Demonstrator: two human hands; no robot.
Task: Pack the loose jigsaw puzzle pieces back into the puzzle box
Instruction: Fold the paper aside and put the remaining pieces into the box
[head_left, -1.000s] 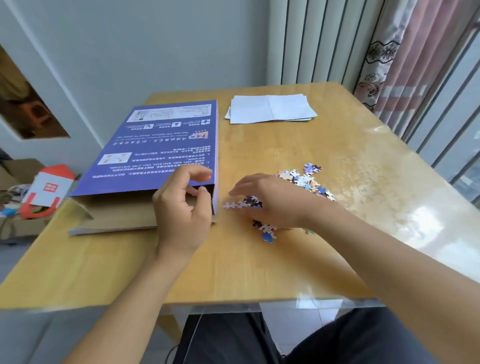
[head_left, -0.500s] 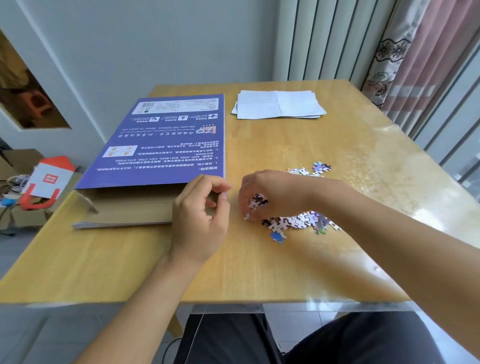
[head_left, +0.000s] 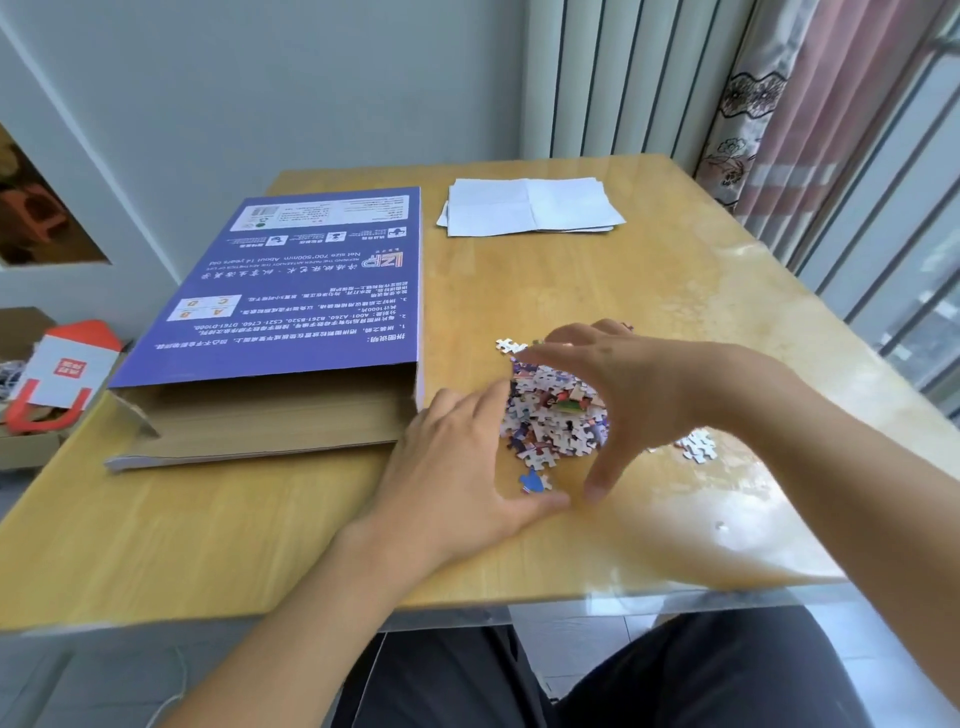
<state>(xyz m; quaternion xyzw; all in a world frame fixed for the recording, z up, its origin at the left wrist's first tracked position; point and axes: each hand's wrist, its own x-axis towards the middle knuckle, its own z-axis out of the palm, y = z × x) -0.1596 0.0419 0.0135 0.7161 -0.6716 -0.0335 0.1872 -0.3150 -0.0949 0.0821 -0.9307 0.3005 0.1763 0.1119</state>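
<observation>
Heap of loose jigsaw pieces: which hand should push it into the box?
Probably right hand: it cups the heap of jigsaw pieces on its far side from the purple cardboard box; left hand sits between.

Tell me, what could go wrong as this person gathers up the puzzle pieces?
Stray pieces may get left behind: a few white ones lie apart under the right forearm, another beyond the fingers, and a blue one sits outside the pile. Both hands, left hand and right hand, only cup the heap, so pieces could slip out on the way to the box. Its open end looks shallow, so some might miss.
</observation>
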